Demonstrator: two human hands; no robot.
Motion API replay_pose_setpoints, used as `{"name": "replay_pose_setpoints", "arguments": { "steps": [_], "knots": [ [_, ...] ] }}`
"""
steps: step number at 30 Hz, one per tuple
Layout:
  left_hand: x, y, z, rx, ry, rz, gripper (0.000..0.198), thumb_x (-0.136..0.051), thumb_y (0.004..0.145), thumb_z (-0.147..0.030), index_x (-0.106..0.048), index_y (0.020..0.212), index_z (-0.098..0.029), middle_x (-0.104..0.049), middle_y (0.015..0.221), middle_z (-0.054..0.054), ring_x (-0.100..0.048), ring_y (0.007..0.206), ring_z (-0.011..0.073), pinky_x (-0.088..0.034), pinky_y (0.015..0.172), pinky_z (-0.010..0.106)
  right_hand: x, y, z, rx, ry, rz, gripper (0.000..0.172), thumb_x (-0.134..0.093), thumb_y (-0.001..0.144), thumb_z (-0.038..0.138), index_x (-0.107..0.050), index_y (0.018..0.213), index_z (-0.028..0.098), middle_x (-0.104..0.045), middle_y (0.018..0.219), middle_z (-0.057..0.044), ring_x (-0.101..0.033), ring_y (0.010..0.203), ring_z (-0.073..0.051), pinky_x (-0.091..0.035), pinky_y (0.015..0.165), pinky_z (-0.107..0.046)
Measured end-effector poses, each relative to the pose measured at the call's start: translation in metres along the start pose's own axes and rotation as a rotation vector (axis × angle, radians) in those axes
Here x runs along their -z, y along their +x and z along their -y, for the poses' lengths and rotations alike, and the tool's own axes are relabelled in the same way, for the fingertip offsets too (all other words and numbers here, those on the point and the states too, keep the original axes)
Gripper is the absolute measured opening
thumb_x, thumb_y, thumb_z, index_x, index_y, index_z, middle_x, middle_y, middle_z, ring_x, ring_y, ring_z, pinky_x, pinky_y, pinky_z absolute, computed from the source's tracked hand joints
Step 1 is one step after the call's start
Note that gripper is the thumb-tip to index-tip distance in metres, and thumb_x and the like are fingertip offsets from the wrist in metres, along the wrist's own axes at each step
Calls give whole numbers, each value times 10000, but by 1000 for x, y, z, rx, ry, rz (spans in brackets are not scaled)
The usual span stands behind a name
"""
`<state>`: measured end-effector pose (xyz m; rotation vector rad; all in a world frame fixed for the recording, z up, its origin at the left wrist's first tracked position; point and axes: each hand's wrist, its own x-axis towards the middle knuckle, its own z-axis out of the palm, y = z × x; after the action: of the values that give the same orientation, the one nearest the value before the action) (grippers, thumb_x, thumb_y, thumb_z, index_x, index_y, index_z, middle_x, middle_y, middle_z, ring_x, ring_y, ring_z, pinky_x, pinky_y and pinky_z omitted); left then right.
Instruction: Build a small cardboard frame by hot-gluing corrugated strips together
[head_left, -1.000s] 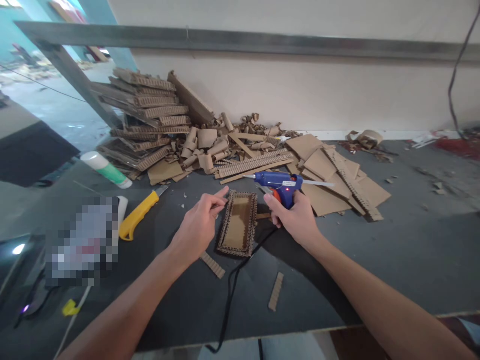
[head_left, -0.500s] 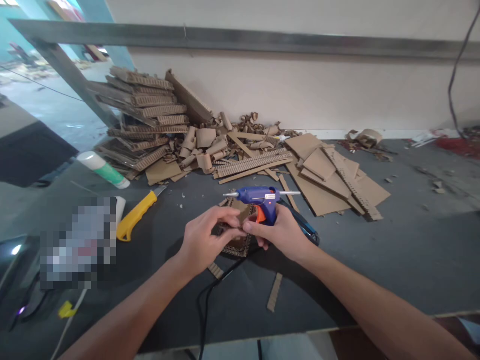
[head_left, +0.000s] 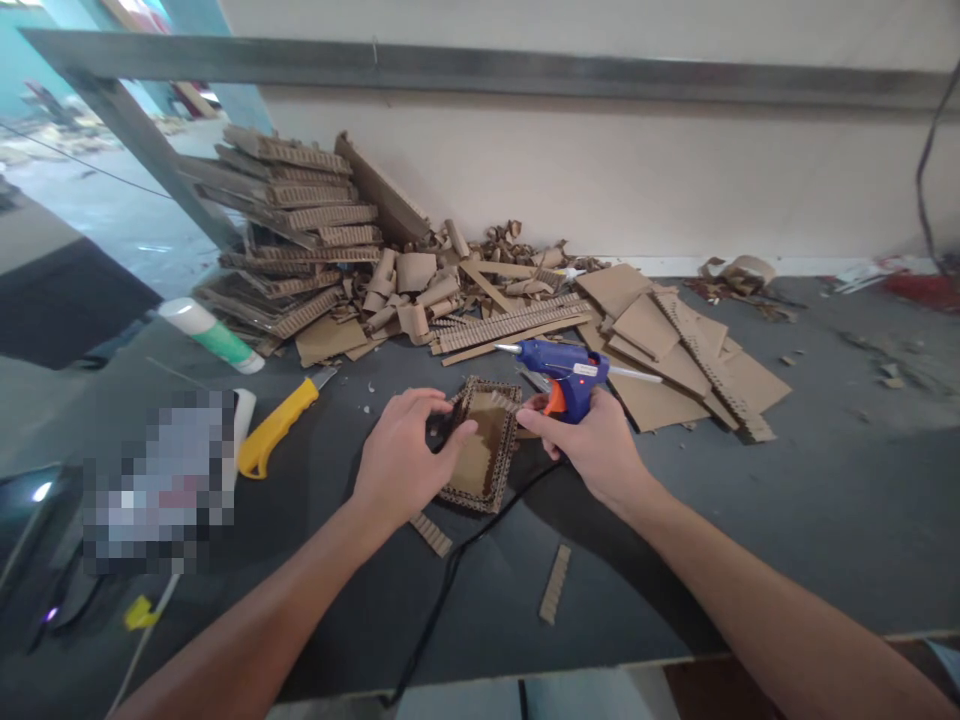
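A small rectangular cardboard tray (head_left: 491, 492) with corrugated walls lies on the dark table between my hands. My left hand (head_left: 409, 455) is at its left side, thumb and fingers apart, the thumb over the tray; whether it touches the wall is unclear. My right hand (head_left: 592, 440) grips a blue glue gun (head_left: 562, 362) with an orange trigger, its nozzle pointing left above the tray's far end. A glue stick (head_left: 636, 375) sticks out of its back. A short corrugated strip (head_left: 507, 402) juts from my right thumb and fingertips over the tray's right wall.
A yellow utility knife (head_left: 281, 425), a white-green tube (head_left: 211, 335) and a blurred-out item (head_left: 161, 480) lie left. Stacked corrugated pieces (head_left: 300, 210) and scraps stand behind; flat cardboard sheets (head_left: 660, 400) lie right. Loose strips (head_left: 555, 585) and a black cord (head_left: 450, 580) are in front.
My hands have parted from a pinch over the tray. My right hand moved right with the glue gun and the strip; my left fingers spread, and more of the tray shows.
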<state>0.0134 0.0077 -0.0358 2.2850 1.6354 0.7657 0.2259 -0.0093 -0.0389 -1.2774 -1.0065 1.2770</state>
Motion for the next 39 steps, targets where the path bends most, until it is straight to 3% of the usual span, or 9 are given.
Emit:
{"name": "replay_pose_setpoints", "arguments": {
  "steps": [4, 11, 15, 21, 28, 31, 35, 39],
  "knots": [
    [-6, 2, -1, 75, 43, 42, 375, -661, 852, -537, -668, 950, -175, -715, 1098, 104, -647, 1060, 307, -541, 929, 472, 3, 5, -1, 76, -160, -132, 340, -881, 603, 352, -649, 772, 169, -703, 722, -19, -516, 424, -82, -456, 402, -233],
    [-11, 2, -4, 51, -121, 15, 97, -643, 857, -294, -617, 845, -202, -763, 1038, 71, -711, 969, 262, -567, 842, 402, -3, -1, 1, 123, -382, -194, 235, -794, 656, 347, -675, 778, 184, -721, 713, -41, -604, 495, -155, -525, 505, -304],
    [-3, -2, -9, 42, -261, 11, 155, -622, 872, -342, -554, 820, -213, -774, 994, 74, -740, 867, 233, -575, 705, 326, -2, -1, 1, 131, -455, -245, 274, -775, 649, 392, -666, 783, 180, -734, 729, -71, -646, 542, -202, -534, 545, -346],
    [4, -2, -15, 179, -458, 74, 244, -687, 823, -391, -534, 816, -201, -746, 1006, 84, -703, 740, 177, -557, 641, 292, -4, -3, 8, 180, -491, -312, 256, -761, 628, 388, -642, 734, 187, -737, 702, -78, -683, 607, -234, -538, 603, -358],
    [2, -4, -16, 191, -568, 117, 261, -682, 844, -406, -514, 850, -205, -694, 1100, 85, -691, 867, 189, -549, 703, 301, -5, -8, 9, 272, -567, -371, 188, -726, 626, 322, -587, 686, 211, -677, 595, -9, -599, 507, -172, -490, 530, -300],
    [3, -5, -16, 193, -579, 145, 287, -665, 856, -379, -434, 808, -216, -656, 1133, 78, -667, 923, 189, -535, 712, 290, -5, -8, 6, 277, -597, -347, 178, -716, 644, 333, -587, 683, 217, -650, 575, 4, -570, 489, -162, -465, 502, -290],
    [7, -5, -14, 244, -677, 235, 276, -648, 852, -328, -428, 989, -235, -612, 1132, 65, -639, 880, 159, -542, 712, 275, -5, -8, 2, 307, -612, -323, 164, -702, 656, 322, -576, 691, 223, -634, 592, 6, -558, 510, -162, -461, 510, -289],
    [14, -5, -14, 237, -819, 423, 475, -646, 848, -300, -448, 1276, -239, -620, 1200, 78, -652, 954, 179, -561, 806, 286, -6, -9, 3, 309, -559, -289, 162, -690, 631, 292, -571, 715, 221, -622, 609, 11, -543, 518, -156, -447, 498, -281]
  ]
}}
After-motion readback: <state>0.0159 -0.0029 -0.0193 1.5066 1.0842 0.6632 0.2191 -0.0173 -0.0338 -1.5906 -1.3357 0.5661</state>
